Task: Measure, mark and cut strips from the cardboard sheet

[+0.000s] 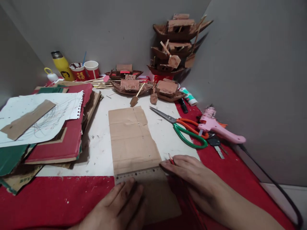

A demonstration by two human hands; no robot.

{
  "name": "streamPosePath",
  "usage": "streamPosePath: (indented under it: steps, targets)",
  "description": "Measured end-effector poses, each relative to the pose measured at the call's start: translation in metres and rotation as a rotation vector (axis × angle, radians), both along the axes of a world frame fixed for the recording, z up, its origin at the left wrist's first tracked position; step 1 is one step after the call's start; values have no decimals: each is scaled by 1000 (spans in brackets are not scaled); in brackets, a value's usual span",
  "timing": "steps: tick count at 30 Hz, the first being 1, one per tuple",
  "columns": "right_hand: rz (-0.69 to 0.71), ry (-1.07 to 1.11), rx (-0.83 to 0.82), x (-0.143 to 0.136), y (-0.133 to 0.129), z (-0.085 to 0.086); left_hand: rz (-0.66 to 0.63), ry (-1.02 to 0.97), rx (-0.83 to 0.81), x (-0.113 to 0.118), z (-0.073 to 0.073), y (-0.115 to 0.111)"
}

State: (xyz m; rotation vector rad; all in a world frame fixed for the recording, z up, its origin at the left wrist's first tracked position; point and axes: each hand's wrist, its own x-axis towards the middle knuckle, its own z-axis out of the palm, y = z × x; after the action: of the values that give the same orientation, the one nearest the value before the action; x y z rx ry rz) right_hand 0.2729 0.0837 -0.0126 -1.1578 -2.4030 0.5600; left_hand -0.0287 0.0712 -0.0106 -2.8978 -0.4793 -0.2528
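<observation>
A brown piece of cardboard [130,140] lies lengthwise before me, with a few pencil marks and creases on it. Across it rests a clear ruler [144,174]. The fingers of my left hand [120,204] lie flat on the ruler's lower left part and the cardboard. My right hand [192,175] is at the cardboard's right edge, its fingertips touching the ruler's right end. A red pencil [171,159] is held in my right hand, its tip pointing up and away from the cardboard; most of its shaft is hidden.
Scissors [177,121] with orange and green handles lie right of the cardboard, beside a pink glue gun [216,126] and keys [217,145]. Stacked cardboard [57,151] and paper [69,105] stand left. Several cardboard boats [129,86], cups [91,70] and a yellow bottle [62,67] line the back.
</observation>
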Motion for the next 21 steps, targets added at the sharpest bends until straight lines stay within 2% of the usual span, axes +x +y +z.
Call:
streamPosePath:
  steps: [3, 6, 21]
  targets:
    - [-27, -25, -7, 4, -2, -1, -16, 64, -23, 0, 5, 3]
    - [-21, -27, -14, 4, -1, -3, -17, 44, -9, 1, 8, 4]
    - [20, -21, 21, -2, 2, -1, 27, -3, -20, 0, 8, 2]
